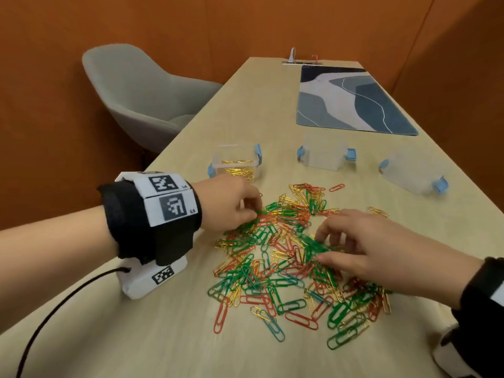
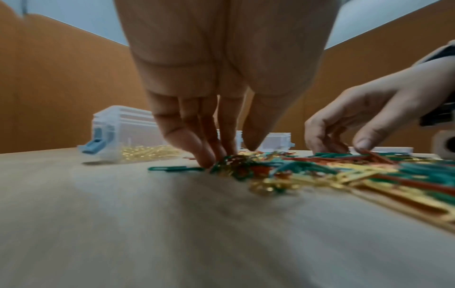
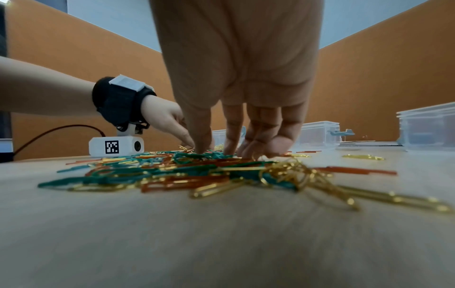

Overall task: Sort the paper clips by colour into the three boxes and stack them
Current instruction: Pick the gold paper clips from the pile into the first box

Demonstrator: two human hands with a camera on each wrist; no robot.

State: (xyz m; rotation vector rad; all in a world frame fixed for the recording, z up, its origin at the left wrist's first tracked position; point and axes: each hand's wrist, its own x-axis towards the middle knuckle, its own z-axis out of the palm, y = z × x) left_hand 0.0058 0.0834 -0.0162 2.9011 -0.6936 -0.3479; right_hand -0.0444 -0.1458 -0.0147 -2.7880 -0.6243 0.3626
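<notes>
A loose pile of green, red and gold paper clips (image 1: 286, 257) covers the table's middle. My left hand (image 1: 255, 211) reaches into the pile's far left edge. Its curled fingers and thumb pinch a small clump of clips (image 2: 231, 161). My right hand (image 1: 320, 246) lies on the pile's right side, its fingers (image 3: 231, 144) spread and touching green clips, the thumb apart from them. Three clear boxes with blue latches stand beyond the pile. The left box (image 1: 236, 162) holds gold clips. The middle box (image 1: 324, 156) and right box (image 1: 411, 173) look empty.
A blue and grey patterned mat (image 1: 351, 99) lies at the table's far end. A grey chair (image 1: 141, 96) stands to the left of the wooden table (image 1: 163, 336). A few stray clips (image 1: 377, 211) lie right of the pile. The left wrist's camera cable (image 1: 54, 309) trails over the near left.
</notes>
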